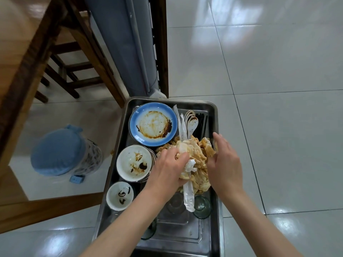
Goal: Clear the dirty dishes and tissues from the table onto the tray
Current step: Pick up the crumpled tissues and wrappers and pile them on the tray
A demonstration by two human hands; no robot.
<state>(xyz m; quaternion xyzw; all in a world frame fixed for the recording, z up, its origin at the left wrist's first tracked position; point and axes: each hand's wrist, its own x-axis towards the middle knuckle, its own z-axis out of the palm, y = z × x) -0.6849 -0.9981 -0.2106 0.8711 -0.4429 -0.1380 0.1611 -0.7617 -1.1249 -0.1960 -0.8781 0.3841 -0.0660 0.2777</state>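
Note:
A steel tray (122, 134) holds a dirty blue plate (153, 124) at the back, a stained white bowl (134, 162) stacked on others, and a small white cup (119, 195). A heap of soiled brown-stained tissues (196, 156) lies in the tray's right half, with plastic wrappers (188, 196) across it. My left hand (168, 169) grips the heap from the left. My right hand (225, 164) presses against its right side, fingers spread. White spoons (191, 120) and black chopsticks (202, 123) lie at the back right. Clear glasses (202, 206) stand at the front.
A wooden table (22, 58) runs along the left, with a chair's legs (61, 71) beneath. A bin lined with a blue bag (59, 151) stands on the floor left of the tray. A grey column (126, 43) rises behind the tray. Glossy tiled floor (278, 89) spreads to the right.

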